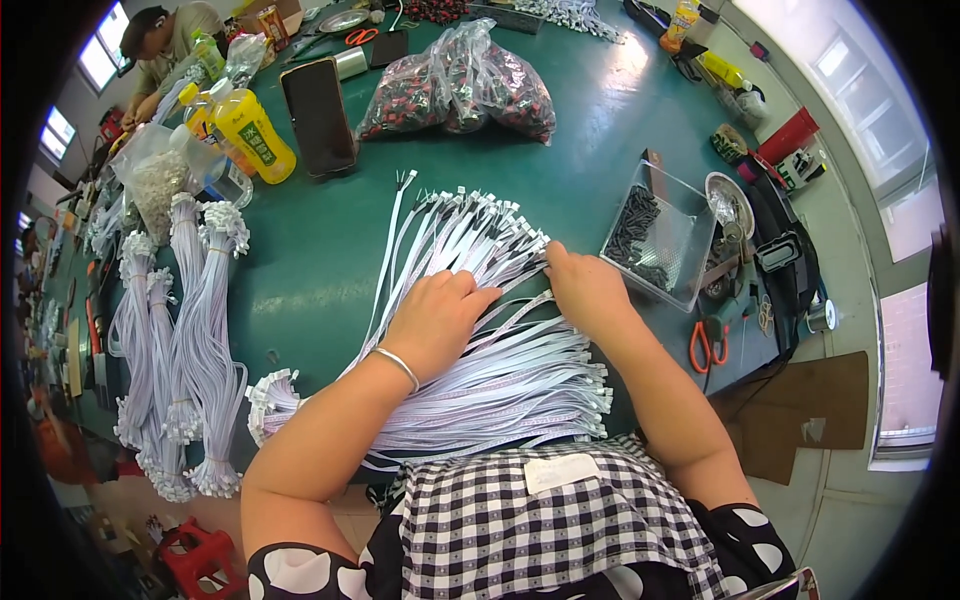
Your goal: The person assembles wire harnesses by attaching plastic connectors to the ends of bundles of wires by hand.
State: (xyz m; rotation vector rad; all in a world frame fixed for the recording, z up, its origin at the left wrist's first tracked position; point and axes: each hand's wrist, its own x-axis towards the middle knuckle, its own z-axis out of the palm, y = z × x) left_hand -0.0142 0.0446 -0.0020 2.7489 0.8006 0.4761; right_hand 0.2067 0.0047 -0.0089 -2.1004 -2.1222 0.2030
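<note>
A fanned pile of white flat ribbon cables [480, 370] with dark connector ends lies on the green table [330, 250] in front of me. My left hand [435, 320], a silver bangle on its wrist, rests palm down on the middle of the pile. My right hand [585, 290] presses on the cables further right, its fingers near the dark connector ends. Neither hand lifts anything. One stray cable [395, 230] sticks out toward the far side.
Bundles of tied white cables [175, 350] lie at the left. A clear box of dark parts [655, 235] stands right of my right hand, orange scissors [708, 345] near it. Bags of red parts [460, 85], a yellow bottle [255, 135], a phone [320, 115]; a person sits far left.
</note>
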